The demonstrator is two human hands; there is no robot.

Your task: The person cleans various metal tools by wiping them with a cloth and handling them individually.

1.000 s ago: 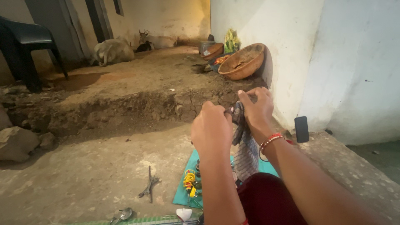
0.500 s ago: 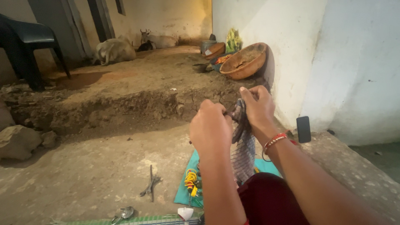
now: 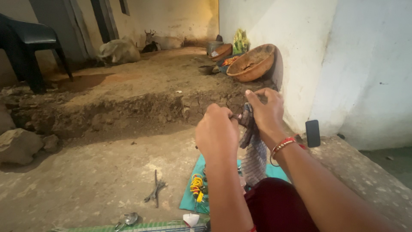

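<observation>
change: hands sit a little lower than half a second ago; cloth hangs slightly more to the right; view barely shifted.
left hand (image 3: pixel 216 133): raised in front of the chest, back toward the camera, fingers curled into a closed grip on the upper edge of the cloth.
right hand (image 3: pixel 266 111): just beside the left, a little higher, fingers and thumb pinched closed on the top of the same cloth; red and white bangles (image 3: pixel 281 145) on the wrist.
cloth (image 3: pixel 253 150): grey, finely striped, held between both hands at the top and hanging down toward the lap, its lower part in front of the teal mat.
mat (image 3: pixel 189 195): teal, flat on the floor below the hands, partly hidden by the arms and a dark red garment.
wires (image 3: pixel 196 185): small yellow, orange and green bundle lying on the mat, left of the cloth.
pliers (image 3: pixel 155 191): dark, on the bare floor, left of the mat, apart from it.
metal piece (image 3: pixel 126 221): small and shiny, near the bottom edge; kind unclear.
phone (image 3: pixel 312 133): dark, upright against the white wall on the ledge, right of the right hand.
basin (image 3: pixel 251 63): large, orange-brown, tilted against the wall beyond the hands, on the raised earth.
chair (image 3: pixel 25 47): dark plastic, far left.
animals (image 3: pixel 120 50): lying at the far end of the yard.
rock (image 3: pixel 17 146): at the left edge, beside the earth step.
</observation>
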